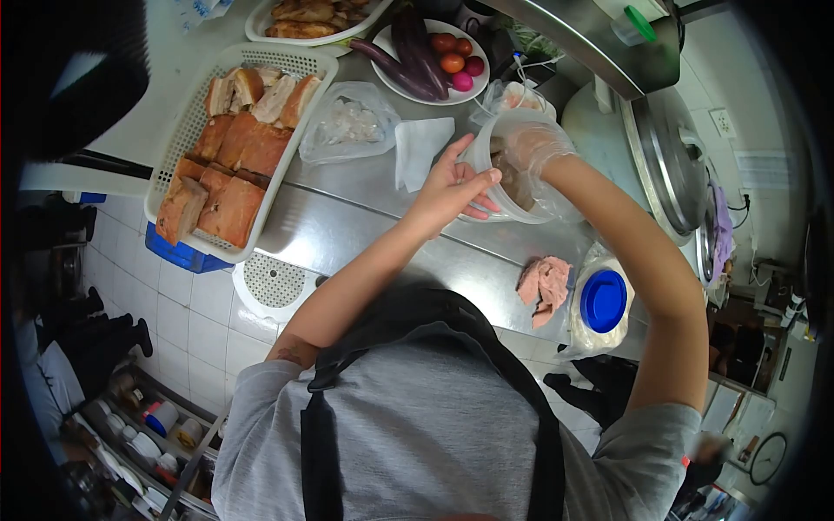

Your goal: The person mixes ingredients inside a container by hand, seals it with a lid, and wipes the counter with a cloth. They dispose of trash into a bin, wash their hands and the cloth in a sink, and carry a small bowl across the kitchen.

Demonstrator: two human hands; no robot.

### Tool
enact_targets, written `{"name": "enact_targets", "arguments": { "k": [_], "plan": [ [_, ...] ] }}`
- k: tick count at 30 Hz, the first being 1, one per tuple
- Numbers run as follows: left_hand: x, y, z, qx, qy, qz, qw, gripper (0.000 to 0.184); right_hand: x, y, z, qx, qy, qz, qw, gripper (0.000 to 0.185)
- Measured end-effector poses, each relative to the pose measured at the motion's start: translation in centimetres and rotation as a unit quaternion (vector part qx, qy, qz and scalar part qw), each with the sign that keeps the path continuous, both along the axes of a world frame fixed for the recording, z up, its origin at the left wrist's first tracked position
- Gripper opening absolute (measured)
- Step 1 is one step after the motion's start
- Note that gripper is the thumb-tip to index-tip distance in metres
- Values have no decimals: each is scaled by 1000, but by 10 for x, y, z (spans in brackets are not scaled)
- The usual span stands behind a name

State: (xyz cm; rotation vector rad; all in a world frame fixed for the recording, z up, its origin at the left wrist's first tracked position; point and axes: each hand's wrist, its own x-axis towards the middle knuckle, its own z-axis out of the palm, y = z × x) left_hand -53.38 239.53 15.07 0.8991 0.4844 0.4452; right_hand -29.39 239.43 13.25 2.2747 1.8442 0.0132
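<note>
A clear plastic tub stands tilted on the steel counter. My left hand is at its left rim, fingers spread, the thumb near the edge. Inside the tub is my right hand, covered by a clear plastic glove; its fingers are partly hidden, and what they hold cannot be made out. Something brownish shows in the tub below that hand. Left of the tub lie a white folded sheet and a clear plastic bag with pale pieces in it.
A white basket holds several meat slabs at the left. At the back, a plate carries eggplants and tomatoes. A pink cloth and a blue lid lie near the front edge. A large pot stands right.
</note>
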Motion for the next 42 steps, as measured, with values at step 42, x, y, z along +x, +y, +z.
{"name": "enact_targets", "arguments": {
  "k": [42],
  "plan": [
    [0,5,-3,28,13,-11,999,80,-34,13,46,-124,140,-207,960,58]
  ]
}}
